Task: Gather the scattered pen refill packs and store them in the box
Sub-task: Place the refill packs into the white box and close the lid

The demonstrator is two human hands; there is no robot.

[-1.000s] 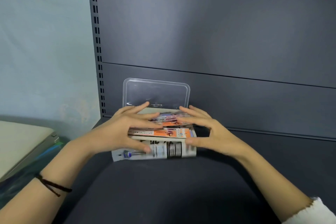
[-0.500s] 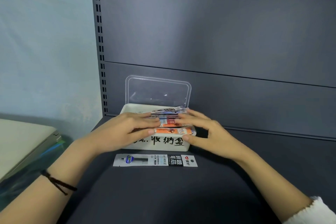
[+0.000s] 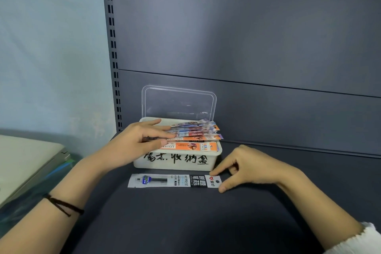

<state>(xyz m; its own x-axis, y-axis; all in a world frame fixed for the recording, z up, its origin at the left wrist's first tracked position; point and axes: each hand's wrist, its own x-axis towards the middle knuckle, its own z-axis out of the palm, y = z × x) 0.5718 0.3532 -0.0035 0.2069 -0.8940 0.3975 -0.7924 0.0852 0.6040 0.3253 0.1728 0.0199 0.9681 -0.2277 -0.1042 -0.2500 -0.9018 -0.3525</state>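
Head view: dark shelf point(image 3: 185, 222) carries a white box point(image 3: 212, 161), clear lid point(image 3: 179, 103) up, piled with refill packs point(image 3: 195, 136). Left hand point(image 3: 134, 144) lies flat on them, fingers released. Right hand point(image 3: 251, 167) fingers pinch the end of a loose pack point(image 3: 171, 180) just before the box.

- Falls soft, even and cool, from above.
- Casts faint, diffuse shadows beneath the right hand point(image 3: 253, 167) and beside the box point(image 3: 177, 167) on the dark shelf point(image 3: 185, 222).
- Glints weakly on the clear lid point(image 3: 179, 103).
- Renders print on the pen refill pack point(image 3: 175, 180) sharp at centre; bows the slotted upright point(image 3: 112, 47) toward the left edge.
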